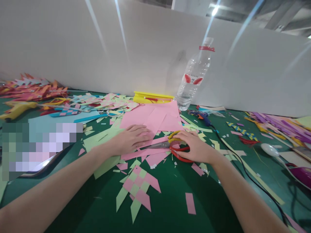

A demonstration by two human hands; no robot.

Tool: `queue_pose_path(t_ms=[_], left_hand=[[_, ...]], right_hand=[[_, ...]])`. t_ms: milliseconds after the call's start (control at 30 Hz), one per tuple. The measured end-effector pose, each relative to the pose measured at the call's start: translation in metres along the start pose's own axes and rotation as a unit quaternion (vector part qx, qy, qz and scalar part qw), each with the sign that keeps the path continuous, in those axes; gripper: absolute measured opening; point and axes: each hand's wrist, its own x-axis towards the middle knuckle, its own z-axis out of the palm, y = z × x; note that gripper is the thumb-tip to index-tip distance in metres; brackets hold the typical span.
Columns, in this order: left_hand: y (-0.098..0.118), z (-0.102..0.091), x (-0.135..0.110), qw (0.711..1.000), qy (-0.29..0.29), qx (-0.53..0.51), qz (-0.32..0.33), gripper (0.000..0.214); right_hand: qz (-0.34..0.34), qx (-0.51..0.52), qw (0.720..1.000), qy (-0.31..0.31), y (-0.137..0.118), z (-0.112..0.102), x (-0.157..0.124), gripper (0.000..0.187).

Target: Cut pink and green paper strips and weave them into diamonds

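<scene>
My left hand [132, 139] lies with its fingers stretched out over pink paper strips and a light green sheet [105, 166]. The fingers of my right hand [194, 147] are curled round the handles of a pair of scissors [179, 149], one loop yellow and one red. The scissor blades point left toward my left fingertips, above pink strips. Behind both hands is a large pink sheet [136, 115] with a loose strip on it. Nearer to me rests a woven pink and green paper fish [137, 184], touched by neither hand.
A tilted plastic bottle [194, 74] leans at the white partition beside a yellow packet [153, 97]. Glue guns, one yellow [18, 110] and one blue [202, 117] with a black cable, lie left and right. Paper scraps, a blurred-out device [43, 165] and a white spoon-like object [269, 149] surround the area.
</scene>
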Motion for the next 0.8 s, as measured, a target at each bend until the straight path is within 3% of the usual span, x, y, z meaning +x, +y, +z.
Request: queue_pose_path(t_ms=[800], left_hand=[[-0.0028,0.0080,0.0002,1.000,-0.011,-0.029,0.003,0.042]], right_hand=[[0.013,0.006,1.000,-0.020,-0.0011,0.0078,0.0021,0.034]])
